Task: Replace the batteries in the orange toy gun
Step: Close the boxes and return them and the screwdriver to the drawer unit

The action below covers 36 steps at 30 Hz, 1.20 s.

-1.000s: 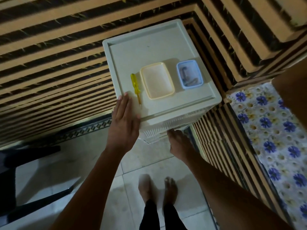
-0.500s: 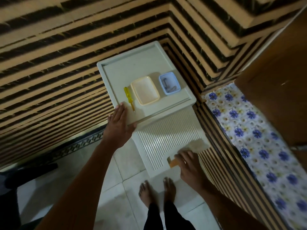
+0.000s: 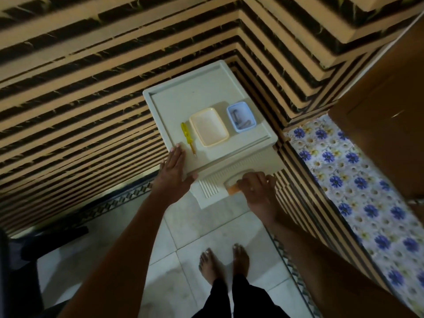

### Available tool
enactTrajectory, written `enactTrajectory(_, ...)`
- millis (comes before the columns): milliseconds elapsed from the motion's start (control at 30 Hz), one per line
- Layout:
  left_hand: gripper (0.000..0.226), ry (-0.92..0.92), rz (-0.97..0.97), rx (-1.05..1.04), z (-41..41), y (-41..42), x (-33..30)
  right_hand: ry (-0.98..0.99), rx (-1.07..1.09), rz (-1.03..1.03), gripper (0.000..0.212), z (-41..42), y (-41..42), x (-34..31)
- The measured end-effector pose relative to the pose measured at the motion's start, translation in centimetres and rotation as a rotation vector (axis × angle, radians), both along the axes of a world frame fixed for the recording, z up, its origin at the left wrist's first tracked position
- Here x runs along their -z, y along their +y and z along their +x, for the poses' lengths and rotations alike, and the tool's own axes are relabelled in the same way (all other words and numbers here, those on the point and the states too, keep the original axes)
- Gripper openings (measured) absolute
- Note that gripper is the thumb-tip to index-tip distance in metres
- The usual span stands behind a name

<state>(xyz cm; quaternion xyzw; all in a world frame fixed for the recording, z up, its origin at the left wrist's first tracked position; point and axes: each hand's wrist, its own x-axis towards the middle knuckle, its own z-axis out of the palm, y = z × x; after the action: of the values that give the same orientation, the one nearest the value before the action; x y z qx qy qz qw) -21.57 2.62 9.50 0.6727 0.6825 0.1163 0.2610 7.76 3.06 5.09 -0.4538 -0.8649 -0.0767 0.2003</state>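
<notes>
One pale plastic cabinet [image 3: 206,99] is seen in the corner of the striped walls, and everything else is placed against it. On its top, three things are counted: one yellow screwdriver [image 3: 187,137] nearest the left edge, one cream tray [image 3: 208,126] just beside it, and one blue tray [image 3: 241,116] further right, in which small dark items, too blurred to count, are held. The left hand [image 3: 175,172] is laid flat, fingers together, on the cabinet's near left corner. One ribbed drawer [image 3: 214,187] is drawn out below the top. The right hand [image 3: 258,188] is curled over the drawer's front edge, where part of one orange object [image 3: 233,189], presumably the toy gun, is gripped.
</notes>
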Motion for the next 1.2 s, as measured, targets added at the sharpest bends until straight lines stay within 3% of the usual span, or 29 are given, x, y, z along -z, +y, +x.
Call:
enactTrajectory(133, 0.101, 0.003, -0.018, -0.009, -0.2, 0.0, 0.0, 0.058, 0.081, 0.123, 0.026, -2.6, 2.3, 0.2)
enactTrajectory(267, 0.103, 0.009, -0.002, -0.034, -0.3, -0.1, 0.2, 0.104, 0.162, 0.181, 0.042, -4.4, 3.8, -1.0)
enactTrajectory(367, 0.094, 0.049, 0.02, -0.072, 0.1, 0.0, -0.4, 0.145, 0.084, 0.126, 0.016, -3.5, 3.4, 0.0)
enactTrajectory(500, 0.076, 0.102, 0.225, -0.218, 1.5, 1.4, -2.4, 0.302, 0.037, 0.011, 0.03, -2.7, 4.1, -0.4)
enactTrajectory(600, 0.092, 0.087, 0.303, -0.105, 2.5, 4.5, -3.0, 0.43, 0.182, -0.063, 0.03, -3.2, 7.2, -2.4)
enactTrajectory(700, 0.119, 0.156, 0.169, -0.006, 3.2, 8.8, -3.6, 0.6, 0.331, -0.094, 0.027, -4.4, 11.7, -3.8)
enactTrajectory(767, 0.13, 0.218, 0.097, 0.055, 3.3, 11.1, -3.9, 0.607, 0.46, -0.155, 0.034, -5.1, 14.0, -4.6)
enactTrajectory(867, 0.131, 0.305, 0.054, 0.119, 3.3, 13.2, -4.1, 0.515, 0.62, -0.448, 0.055, -5.8, 16.4, -5.1)
enactTrajectory(933, 0.128, 0.327, 0.101, 0.131, 3.5, 13.4, -4.3, 0.529, 0.641, -0.586, 0.057, -6.0, 17.1, -5.0)
enactTrajectory(1067, 0.131, 0.246, 0.184, 0.126, 4.0, 12.8, -4.0, 0.798, 0.618, -0.68, 0.054, -5.7, 17.5, -5.3)
enactTrajectory(1200, 0.134, 0.148, 0.237, 0.093, 4.5, 11.2, -4.1, 0.844, 0.61, -0.692, 0.035, -5.1, 16.8, -6.3)
